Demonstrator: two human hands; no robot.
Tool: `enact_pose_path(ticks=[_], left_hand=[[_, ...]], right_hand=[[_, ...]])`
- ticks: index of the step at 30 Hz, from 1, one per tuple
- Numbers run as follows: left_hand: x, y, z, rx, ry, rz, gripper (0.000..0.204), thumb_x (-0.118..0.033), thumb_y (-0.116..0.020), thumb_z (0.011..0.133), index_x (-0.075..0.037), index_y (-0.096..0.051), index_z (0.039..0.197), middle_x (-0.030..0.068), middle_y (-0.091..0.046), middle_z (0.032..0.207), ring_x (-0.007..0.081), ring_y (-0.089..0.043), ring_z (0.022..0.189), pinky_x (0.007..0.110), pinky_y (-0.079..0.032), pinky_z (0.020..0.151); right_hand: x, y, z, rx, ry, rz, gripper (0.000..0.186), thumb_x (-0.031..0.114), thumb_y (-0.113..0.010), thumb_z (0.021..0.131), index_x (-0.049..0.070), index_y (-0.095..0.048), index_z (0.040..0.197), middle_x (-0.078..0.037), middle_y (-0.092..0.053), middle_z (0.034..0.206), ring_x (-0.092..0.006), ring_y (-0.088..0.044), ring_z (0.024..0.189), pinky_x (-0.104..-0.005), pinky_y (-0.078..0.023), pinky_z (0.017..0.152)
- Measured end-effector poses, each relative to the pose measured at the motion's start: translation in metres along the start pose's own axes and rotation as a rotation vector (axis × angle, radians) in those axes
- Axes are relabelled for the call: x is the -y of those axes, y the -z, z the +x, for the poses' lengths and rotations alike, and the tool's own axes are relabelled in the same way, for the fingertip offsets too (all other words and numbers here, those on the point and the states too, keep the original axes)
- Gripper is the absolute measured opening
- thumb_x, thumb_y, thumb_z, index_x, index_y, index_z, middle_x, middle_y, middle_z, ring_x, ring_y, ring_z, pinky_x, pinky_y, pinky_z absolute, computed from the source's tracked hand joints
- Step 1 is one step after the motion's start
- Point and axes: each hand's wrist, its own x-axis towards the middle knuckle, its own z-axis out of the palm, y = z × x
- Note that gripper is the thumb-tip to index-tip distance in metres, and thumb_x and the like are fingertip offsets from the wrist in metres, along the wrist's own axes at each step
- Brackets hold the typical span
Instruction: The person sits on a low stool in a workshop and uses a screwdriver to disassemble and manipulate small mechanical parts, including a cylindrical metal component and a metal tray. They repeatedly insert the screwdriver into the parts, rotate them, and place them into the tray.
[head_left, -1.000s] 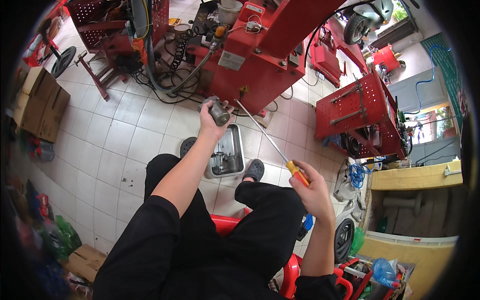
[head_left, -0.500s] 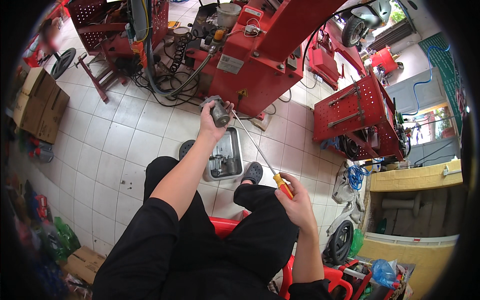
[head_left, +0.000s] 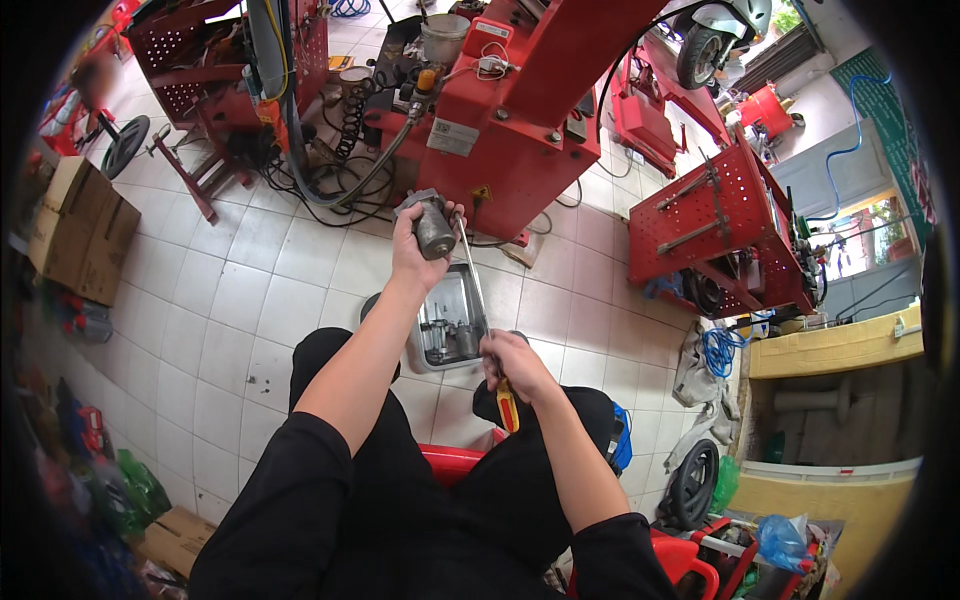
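Observation:
A grey cylindrical metal part that looks like a small motor (head_left: 434,230) is gripped in my left hand (head_left: 410,248), held above a metal tray (head_left: 456,288) on the floor. My right hand (head_left: 515,362) is closed round the shaft of a long screwdriver (head_left: 509,408). Its yellow and red handle hangs below that hand, over my knee. The shaft slants up to the left, and its upper end meets the fingertips of my left hand beside the motor. Several grey metal parts (head_left: 447,335) lie in the tray.
A large red machine (head_left: 480,150) with cables (head_left: 330,195) at its base stands ahead. To the right is a red perforated cart (head_left: 690,220). Cardboard boxes (head_left: 80,230) stand at the left. A red plastic stool (head_left: 450,462) shows under me.
My right hand has moved left and up, shifting from the screwdriver's handle to its shaft. The screwdriver now stands steeper, its handle closer to me. The motor stays in my left hand.

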Motion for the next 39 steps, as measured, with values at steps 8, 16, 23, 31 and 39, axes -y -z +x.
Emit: enact_pose_path(ticks=[8, 16, 23, 31, 39], left_hand=[[-0.010, -0.009, -0.006, 0.089, -0.018, -0.025, 0.040, -0.030, -0.052, 0.081, -0.001, -0.050, 0.108, 0.0177, -0.058, 0.110, 0.0339, -0.052, 0.114, 0.042, -0.044, 0.098], [-0.010, -0.008, -0.006, 0.105, 0.008, -0.057, 0.048, -0.030, -0.054, 0.080, 0.004, -0.049, 0.112, 0.0183, -0.058, 0.111, 0.0320, -0.053, 0.114, 0.044, -0.036, 0.106], [-0.009, -0.008, -0.005, 0.111, -0.004, -0.064, 0.047, -0.028, -0.057, 0.079, 0.005, -0.048, 0.111, 0.0171, -0.059, 0.104, 0.0311, -0.056, 0.108, 0.044, -0.037, 0.105], [-0.009, -0.010, -0.006, 0.052, 0.001, -0.065, 0.043, -0.029, -0.054, 0.080, 0.000, -0.050, 0.111, 0.0154, -0.060, 0.102, 0.0305, -0.057, 0.106, 0.043, -0.039, 0.103], [-0.009, -0.013, -0.009, 0.077, 0.014, -0.041, 0.043, -0.028, -0.055, 0.080, 0.001, -0.050, 0.111, 0.0157, -0.060, 0.101, 0.0312, -0.056, 0.107, 0.043, -0.039, 0.103]], right_hand=[[-0.023, -0.001, 0.017, -0.299, 0.312, -0.360, 0.043, 0.037, -0.042, 0.097, 0.003, -0.051, 0.072, 0.000, -0.042, 0.056, -0.0082, -0.040, 0.045, -0.0234, -0.037, 0.042], [-0.001, -0.013, -0.004, -0.386, 0.293, -0.546, 0.035, 0.030, -0.047, 0.093, -0.003, -0.057, 0.091, -0.023, -0.059, 0.077, -0.0396, -0.054, 0.074, -0.0382, -0.044, 0.071], [-0.001, -0.014, -0.006, -0.391, 0.249, -0.565, 0.039, 0.036, -0.044, 0.093, -0.001, -0.058, 0.093, -0.024, -0.059, 0.080, -0.0426, -0.056, 0.083, -0.0410, -0.044, 0.074], [0.000, -0.013, -0.008, -0.385, 0.251, -0.557, 0.038, 0.034, -0.044, 0.093, -0.002, -0.058, 0.092, -0.023, -0.059, 0.078, -0.0413, -0.056, 0.078, -0.0400, -0.044, 0.072], [-0.001, -0.014, -0.007, -0.382, 0.291, -0.542, 0.038, 0.031, -0.044, 0.094, -0.004, -0.057, 0.089, -0.022, -0.058, 0.074, -0.0395, -0.055, 0.072, -0.0391, -0.044, 0.068]])
